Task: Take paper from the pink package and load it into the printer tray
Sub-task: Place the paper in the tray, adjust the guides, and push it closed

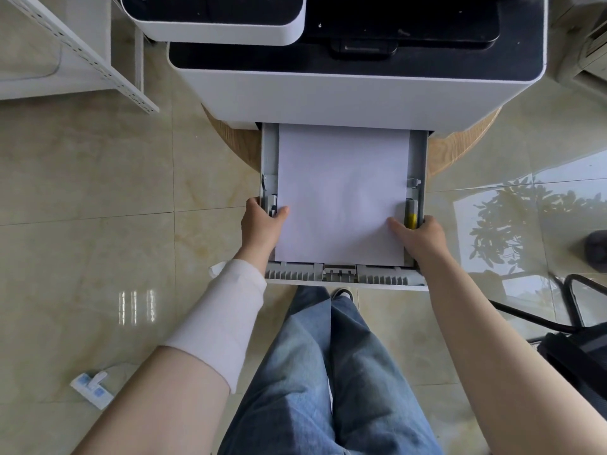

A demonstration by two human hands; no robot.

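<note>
A white stack of paper point(341, 192) lies flat inside the pulled-out grey printer tray point(345, 279), under the white and black printer point(345, 90). My left hand point(261, 224) grips the tray's left side, thumb on the paper's left edge. On the other side, my right hand point(418, 234) holds the tray's right wall beside a yellow guide tab point(410, 215), with the thumb resting on the paper. The pink package is out of view.
The printer stands on a round wooden base point(460, 149) on a glossy tiled floor. A white metal shelf point(98, 60) is at the upper left. A power strip point(93, 389) lies on the floor at lower left. A black chair point(578, 339) sits at right.
</note>
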